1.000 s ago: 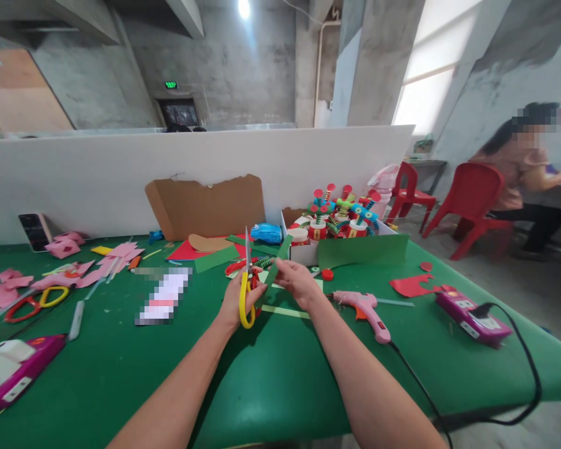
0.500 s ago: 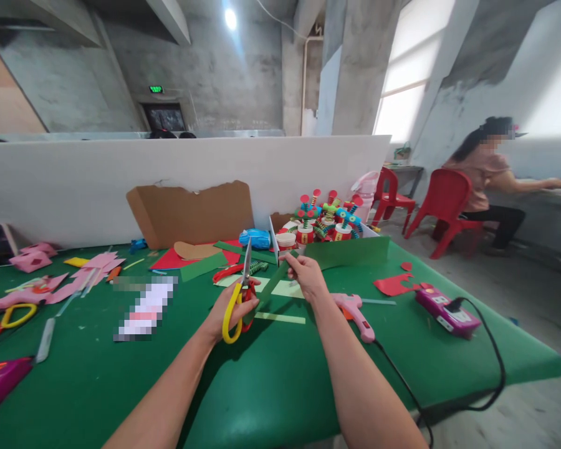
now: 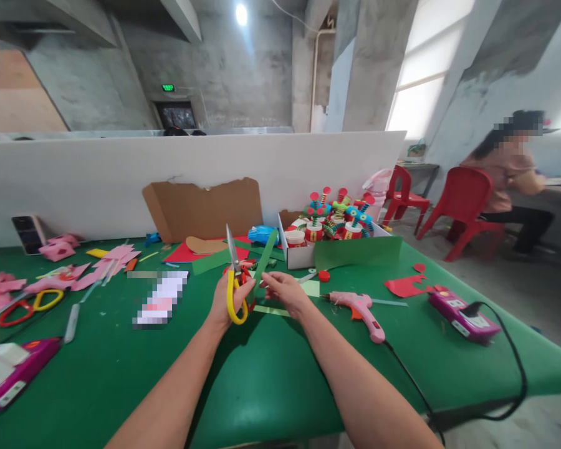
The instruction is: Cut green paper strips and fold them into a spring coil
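My left hand (image 3: pixel 223 299) is closed around scissors (image 3: pixel 236 298) with yellow and red handles, their blades pointing up. A narrow green paper strip (image 3: pixel 265 255) stands tilted beside the scissors, its lower part at my left thumb. My right hand (image 3: pixel 285 293) has its fingers curled in at the strip's lower part; the exact contact is small to see. Beneath and behind the hands lie pale green paper pieces (image 3: pixel 312 288). A pink glue gun (image 3: pixel 359 304) rests to the right of my right hand.
A white box (image 3: pixel 302 257) holds several colourful spring figures, with green paper (image 3: pixel 359 257) across its front. Purple power strips (image 3: pixel 462 317) sit at both sides. Second scissors (image 3: pixel 30 307) and pink scraps (image 3: pixel 58 248) lie left. A person (image 3: pixel 509 168) sits far right.
My right hand has slid from the strip's upper end down towards my left hand. The strip's top now stands free. The view has shifted slightly left.
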Motion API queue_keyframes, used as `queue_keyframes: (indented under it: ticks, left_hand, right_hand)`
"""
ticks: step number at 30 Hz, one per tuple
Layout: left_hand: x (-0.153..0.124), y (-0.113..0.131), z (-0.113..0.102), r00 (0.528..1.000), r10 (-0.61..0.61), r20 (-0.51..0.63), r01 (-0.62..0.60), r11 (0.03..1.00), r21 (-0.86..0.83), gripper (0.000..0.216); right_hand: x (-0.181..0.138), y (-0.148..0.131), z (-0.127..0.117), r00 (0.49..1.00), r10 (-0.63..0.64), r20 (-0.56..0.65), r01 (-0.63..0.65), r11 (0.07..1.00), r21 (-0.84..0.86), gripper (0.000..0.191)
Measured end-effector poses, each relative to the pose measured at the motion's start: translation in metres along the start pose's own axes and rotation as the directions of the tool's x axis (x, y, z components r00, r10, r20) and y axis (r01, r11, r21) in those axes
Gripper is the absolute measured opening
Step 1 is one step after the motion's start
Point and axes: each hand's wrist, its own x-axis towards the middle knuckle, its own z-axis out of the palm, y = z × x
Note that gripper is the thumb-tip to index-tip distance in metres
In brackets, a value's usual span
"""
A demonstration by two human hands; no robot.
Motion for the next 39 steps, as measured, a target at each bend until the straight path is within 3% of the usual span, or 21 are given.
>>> queue_keyframes:
  ticks: [3,8,13,17,22,29,33,39]
  left_hand:
    - [0.003,-0.005,-0.001,1.0,0.008,-0.001,-0.008,1.0,0.003,0.038]
    - [0.003,-0.007,0.002,0.999,0.032,0.014,-0.033,0.996,0.087,0.036]
    - [-0.002,-0.006,-0.004,0.993,0.012,0.116,-0.046,0.955,0.293,0.038]
    - [-0.006,-0.002,-0.01,0.967,0.039,0.251,-0.179,0.808,0.561,0.029]
    - [-0.009,0.006,-0.007,0.935,-0.025,0.353,-0.244,0.677,0.694,0.013]
    - [-0.01,0.02,-0.003,0.873,-0.202,0.445,-0.345,0.39,0.854,0.022]
    - [-0.01,0.023,-0.003,0.857,-0.219,0.467,-0.376,0.354,0.856,0.026]
    - [-0.013,0.028,-0.002,0.86,-0.211,0.464,-0.368,0.372,0.852,0.028]
  right_hand:
    - [-0.004,0.008,0.011,0.995,-0.094,0.02,0.096,0.989,-0.115,0.031]
    - [0.0,0.008,0.009,0.972,-0.236,-0.022,0.227,0.954,-0.198,0.028]
    - [0.009,-0.006,-0.006,0.929,-0.287,-0.232,0.272,0.957,-0.096,0.034]
    - [0.013,-0.015,-0.022,0.901,-0.277,-0.333,0.294,0.956,0.002,0.037]
    - [0.016,-0.018,-0.033,0.881,-0.339,-0.329,0.375,0.926,0.05,0.035]
    - [0.016,-0.022,-0.038,0.867,-0.381,-0.322,0.412,0.911,0.029,0.028]
    - [0.015,-0.024,-0.036,0.85,-0.42,-0.318,0.429,0.902,-0.046,0.025]
    - [0.013,-0.023,-0.031,0.875,-0.422,-0.237,0.414,0.906,-0.084,0.029]
